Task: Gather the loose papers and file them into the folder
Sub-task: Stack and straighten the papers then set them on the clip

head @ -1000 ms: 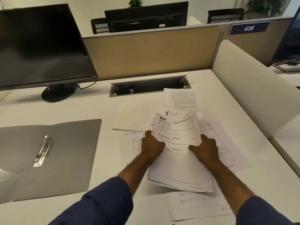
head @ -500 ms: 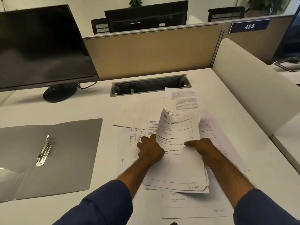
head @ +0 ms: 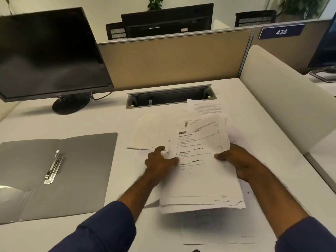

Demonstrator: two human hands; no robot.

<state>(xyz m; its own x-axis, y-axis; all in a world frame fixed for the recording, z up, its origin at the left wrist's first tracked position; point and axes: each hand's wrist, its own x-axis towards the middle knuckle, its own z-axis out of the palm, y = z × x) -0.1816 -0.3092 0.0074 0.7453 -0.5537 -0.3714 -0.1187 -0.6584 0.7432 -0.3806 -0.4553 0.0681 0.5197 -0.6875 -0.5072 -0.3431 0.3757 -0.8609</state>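
I hold a stack of papers (head: 200, 170) above the worktop (head: 127, 117), my left hand (head: 160, 162) and right hand (head: 236, 160) gripping its side edges. The grey folder (head: 81, 170) lies open to my left, well apart.

Bare desk (head: 120, 122) lies between the open folder (head: 78, 170) and the scattered papers (head: 151, 131), giving a free lane. The monitor (head: 49, 53) stands behind the folder. A side partition (head: 283, 99) walls the right edge; the cable tray (head: 171, 96) gapes behind the papers.
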